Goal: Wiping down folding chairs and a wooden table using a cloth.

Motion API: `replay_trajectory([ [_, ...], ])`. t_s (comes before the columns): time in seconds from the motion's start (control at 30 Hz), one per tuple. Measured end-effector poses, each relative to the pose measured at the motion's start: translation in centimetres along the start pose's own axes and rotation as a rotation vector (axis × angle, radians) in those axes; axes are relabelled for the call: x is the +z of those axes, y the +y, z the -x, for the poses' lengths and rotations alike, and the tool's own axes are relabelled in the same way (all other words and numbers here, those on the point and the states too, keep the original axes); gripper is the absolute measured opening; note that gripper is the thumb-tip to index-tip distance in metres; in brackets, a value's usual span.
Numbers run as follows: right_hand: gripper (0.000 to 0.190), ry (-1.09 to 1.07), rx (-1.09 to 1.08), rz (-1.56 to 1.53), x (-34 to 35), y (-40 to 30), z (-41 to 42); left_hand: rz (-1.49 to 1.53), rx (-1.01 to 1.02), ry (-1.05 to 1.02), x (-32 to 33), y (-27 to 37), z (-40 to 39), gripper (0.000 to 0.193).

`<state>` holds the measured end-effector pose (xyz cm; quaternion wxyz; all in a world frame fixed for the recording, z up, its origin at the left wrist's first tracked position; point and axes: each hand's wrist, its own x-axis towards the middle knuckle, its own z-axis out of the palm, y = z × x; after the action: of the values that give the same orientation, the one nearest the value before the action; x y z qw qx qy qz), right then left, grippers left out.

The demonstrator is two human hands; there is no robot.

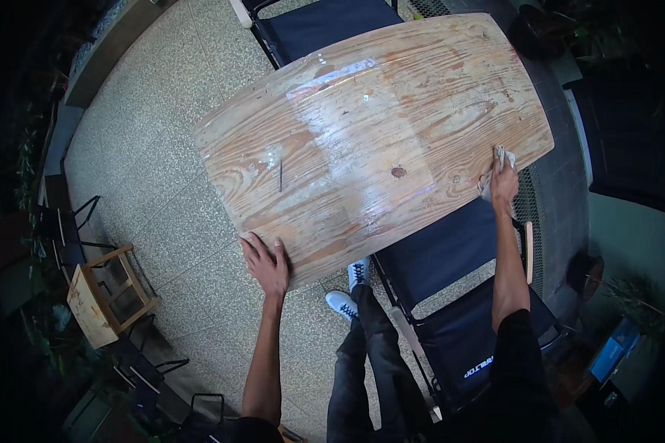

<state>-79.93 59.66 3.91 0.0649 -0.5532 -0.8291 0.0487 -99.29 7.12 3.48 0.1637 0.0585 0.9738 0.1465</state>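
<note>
A worn wooden tabletop [377,144] with a glossy, scratched surface spans the middle of the view. My left hand [266,264] rests on its near left corner, fingers spread and nothing held. At the right end of the near edge, my right hand [504,183] grips a pale cloth [485,185] against the wood. Part of the cloth shows above the fingers and part hangs beside them at the edge. A thin dark line or stick [280,175] lies on the left part of the tabletop; I cannot tell which it is.
Close by on the right stands a dark fabric folding chair [449,260], partly under the table. Another navy chair [327,27] is at the far side. A small wooden table [97,304] and more chairs line the left. My shoes [343,304] stand on the speckled floor [160,138].
</note>
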Motion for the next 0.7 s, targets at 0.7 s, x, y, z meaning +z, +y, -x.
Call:
replay_trajectory([
  [0.7, 0.041, -0.038, -0.125, -0.024, 1.4, -0.1, -9.5, -0.099, 0.046, -0.278, -1.8, -0.7, -1.3, 0.093],
])
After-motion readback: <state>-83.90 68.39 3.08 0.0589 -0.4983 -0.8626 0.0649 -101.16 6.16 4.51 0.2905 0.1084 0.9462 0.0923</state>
